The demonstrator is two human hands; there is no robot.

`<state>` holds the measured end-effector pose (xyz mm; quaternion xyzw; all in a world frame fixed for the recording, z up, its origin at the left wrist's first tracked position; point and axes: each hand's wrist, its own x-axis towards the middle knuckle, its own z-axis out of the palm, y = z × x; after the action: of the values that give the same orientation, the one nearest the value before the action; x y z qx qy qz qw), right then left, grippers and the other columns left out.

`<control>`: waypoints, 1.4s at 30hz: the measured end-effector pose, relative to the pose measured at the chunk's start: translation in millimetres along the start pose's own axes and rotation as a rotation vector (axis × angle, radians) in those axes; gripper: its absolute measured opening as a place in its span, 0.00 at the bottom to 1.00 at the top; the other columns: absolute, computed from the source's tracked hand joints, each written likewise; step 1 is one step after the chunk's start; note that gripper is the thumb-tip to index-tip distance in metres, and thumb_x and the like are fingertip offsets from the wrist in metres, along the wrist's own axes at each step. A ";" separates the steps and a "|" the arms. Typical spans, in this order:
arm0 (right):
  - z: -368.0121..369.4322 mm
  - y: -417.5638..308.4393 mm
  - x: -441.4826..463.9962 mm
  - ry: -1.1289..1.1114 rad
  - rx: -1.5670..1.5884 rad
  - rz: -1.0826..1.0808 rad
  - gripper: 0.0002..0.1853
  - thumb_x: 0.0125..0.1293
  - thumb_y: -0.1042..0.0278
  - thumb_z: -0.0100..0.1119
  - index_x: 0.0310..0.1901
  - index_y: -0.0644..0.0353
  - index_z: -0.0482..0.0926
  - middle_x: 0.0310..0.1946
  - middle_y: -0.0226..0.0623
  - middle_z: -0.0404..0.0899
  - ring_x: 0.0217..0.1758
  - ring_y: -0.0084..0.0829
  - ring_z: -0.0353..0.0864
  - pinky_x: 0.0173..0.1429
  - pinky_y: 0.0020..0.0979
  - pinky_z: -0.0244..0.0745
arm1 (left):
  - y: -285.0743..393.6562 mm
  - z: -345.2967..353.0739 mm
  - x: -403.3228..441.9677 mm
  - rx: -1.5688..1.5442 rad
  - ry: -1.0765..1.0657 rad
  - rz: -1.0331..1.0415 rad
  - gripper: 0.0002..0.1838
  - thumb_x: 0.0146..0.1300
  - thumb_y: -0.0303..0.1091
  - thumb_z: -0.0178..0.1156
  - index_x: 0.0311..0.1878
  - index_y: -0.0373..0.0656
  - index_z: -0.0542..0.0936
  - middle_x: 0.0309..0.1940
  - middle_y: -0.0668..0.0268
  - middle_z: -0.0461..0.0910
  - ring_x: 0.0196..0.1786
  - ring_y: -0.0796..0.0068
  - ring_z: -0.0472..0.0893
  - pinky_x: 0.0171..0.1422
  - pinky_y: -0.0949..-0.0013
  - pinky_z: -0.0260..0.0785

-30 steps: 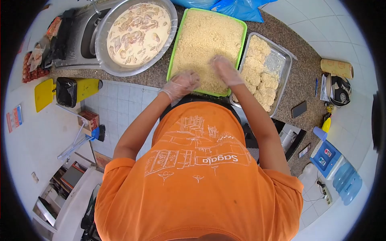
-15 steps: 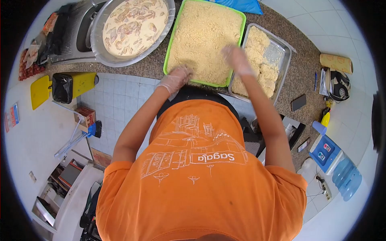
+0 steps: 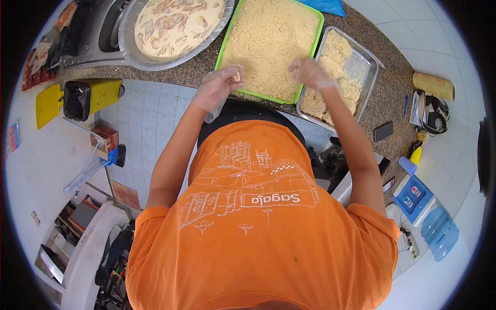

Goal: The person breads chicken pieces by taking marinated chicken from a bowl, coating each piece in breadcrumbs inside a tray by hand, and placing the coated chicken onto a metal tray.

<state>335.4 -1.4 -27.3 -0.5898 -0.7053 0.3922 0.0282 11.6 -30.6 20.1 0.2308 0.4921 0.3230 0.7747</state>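
A green-rimmed tray full of pale crumbs lies on the counter. At its near left corner, my left hand, in a clear glove, pinches a small crumb-coated piece. My right hand, gloved too, is over the tray's right edge with its fingers drawn together; whatever they hold is too small to make out. To the right, a metal tray carries several crumb-coated pieces. A large metal bowl at the left contains raw meat pieces in creamy liquid.
Beyond the bowl is a sink. A phone, a blue cup and a roll are on the right. A yellow bin stands below the counter at the left. A blue bag lies behind the trays.
My left hand has lifted off the crumbs at the near left corner, and a coated piece now shows in its fingers. My right hand has shifted right from the crumbs to the tray's edge.
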 end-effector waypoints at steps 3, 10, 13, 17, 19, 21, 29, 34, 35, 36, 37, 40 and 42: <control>47.8 -13.3 -14.2 0.145 -0.082 -0.140 0.12 0.64 0.67 0.58 0.45 0.61 0.87 0.44 0.56 0.85 0.50 0.53 0.86 0.58 0.46 0.79 | -12.8 -9.6 0.6 0.108 0.013 -0.012 0.08 0.74 0.31 0.60 0.44 0.36 0.83 0.41 0.66 0.81 0.44 0.76 0.80 0.50 0.70 0.76; 22.0 -66.7 31.3 0.242 0.069 0.065 0.12 0.66 0.63 0.57 0.38 0.58 0.88 0.39 0.51 0.86 0.48 0.51 0.86 0.57 0.44 0.79 | -36.4 -17.8 10.0 -0.125 0.036 -0.062 0.09 0.75 0.33 0.58 0.41 0.38 0.80 0.37 0.68 0.77 0.41 0.75 0.77 0.49 0.70 0.74; 14.1 -104.9 88.9 0.334 -0.005 -0.101 0.12 0.66 0.62 0.57 0.38 0.58 0.88 0.42 0.49 0.87 0.49 0.50 0.86 0.59 0.44 0.80 | -47.8 -22.6 16.9 -0.149 0.032 -0.071 0.08 0.74 0.33 0.61 0.42 0.38 0.81 0.36 0.66 0.79 0.40 0.74 0.80 0.47 0.70 0.77; 43.1 -134.0 161.0 0.316 -0.040 -0.076 0.12 0.64 0.73 0.55 0.44 0.65 0.86 0.43 0.55 0.85 0.49 0.53 0.83 0.62 0.45 0.78 | -48.8 -19.1 4.0 -0.128 0.048 -0.037 0.08 0.73 0.35 0.62 0.43 0.40 0.81 0.37 0.66 0.79 0.41 0.74 0.80 0.47 0.69 0.76; 84.7 -122.1 184.2 0.503 -0.281 -0.183 0.12 0.63 0.78 0.54 0.44 0.67 0.85 0.42 0.56 0.84 0.52 0.53 0.82 0.63 0.46 0.77 | -63.0 -33.4 7.7 -0.060 0.020 0.013 0.08 0.73 0.35 0.61 0.44 0.41 0.81 0.37 0.66 0.78 0.42 0.73 0.79 0.47 0.69 0.76; 92.2 -118.8 177.3 0.540 -0.184 -0.249 0.10 0.63 0.78 0.54 0.40 0.66 0.85 0.42 0.54 0.84 0.52 0.51 0.82 0.60 0.48 0.77 | -58.1 -36.6 -4.0 -0.047 -0.006 0.021 0.09 0.73 0.32 0.61 0.47 0.36 0.78 0.42 0.65 0.76 0.47 0.71 0.78 0.56 0.66 0.75; 41.7 -160.7 77.6 0.058 0.225 -0.124 0.10 0.59 0.66 0.67 0.37 0.64 0.89 0.38 0.55 0.86 0.43 0.52 0.88 0.53 0.44 0.83 | -25.5 -6.7 27.1 -0.557 0.291 -0.008 0.16 0.77 0.40 0.52 0.55 0.37 0.76 0.48 0.58 0.80 0.52 0.60 0.80 0.63 0.57 0.78; 70.7 -170.9 41.2 0.221 0.108 -0.118 0.09 0.59 0.69 0.63 0.36 0.64 0.88 0.38 0.53 0.86 0.45 0.51 0.88 0.51 0.45 0.83 | -28.7 -7.1 71.9 -0.594 -0.040 -0.064 0.19 0.77 0.45 0.49 0.59 0.41 0.76 0.54 0.56 0.81 0.57 0.58 0.81 0.67 0.53 0.75; 72.6 -172.7 36.9 0.241 0.096 -0.112 0.09 0.60 0.69 0.63 0.37 0.64 0.88 0.38 0.53 0.86 0.45 0.51 0.88 0.51 0.46 0.83 | -35.5 -14.6 80.9 -0.589 -0.106 -0.052 0.19 0.76 0.45 0.49 0.59 0.41 0.76 0.54 0.57 0.82 0.57 0.58 0.81 0.67 0.53 0.75; 67.2 -171.8 27.6 0.273 0.105 -0.153 0.09 0.61 0.69 0.62 0.37 0.65 0.87 0.38 0.53 0.86 0.45 0.52 0.88 0.51 0.46 0.83 | -43.3 -24.0 89.2 -0.584 -0.172 -0.040 0.19 0.76 0.45 0.49 0.59 0.42 0.77 0.54 0.57 0.82 0.58 0.58 0.81 0.68 0.53 0.75; 55.8 -167.7 14.6 0.306 0.112 -0.196 0.10 0.62 0.69 0.61 0.38 0.65 0.86 0.38 0.52 0.86 0.45 0.52 0.87 0.51 0.47 0.83 | -46.7 -28.5 93.8 -0.579 -0.238 -0.026 0.19 0.76 0.45 0.49 0.59 0.43 0.78 0.55 0.57 0.83 0.58 0.57 0.82 0.68 0.52 0.74; 64.1 -158.5 17.8 0.509 0.149 -0.254 0.09 0.65 0.70 0.56 0.38 0.65 0.84 0.38 0.51 0.84 0.44 0.53 0.86 0.49 0.48 0.82 | -37.3 -17.9 92.7 -0.579 -0.196 -0.087 0.17 0.76 0.44 0.50 0.54 0.43 0.80 0.52 0.58 0.83 0.56 0.57 0.82 0.66 0.51 0.75; 69.8 -159.8 21.2 0.598 0.150 -0.269 0.09 0.66 0.70 0.54 0.39 0.64 0.83 0.37 0.50 0.83 0.43 0.53 0.86 0.48 0.48 0.81 | -32.2 -17.1 92.3 -0.581 -0.183 -0.105 0.16 0.76 0.44 0.51 0.52 0.44 0.80 0.50 0.58 0.83 0.55 0.57 0.82 0.65 0.51 0.76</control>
<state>164.5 -19.0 9.2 -0.5766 -0.7067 0.2453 0.3285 33.2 15.1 -65.2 0.0021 0.3184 0.3878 0.8650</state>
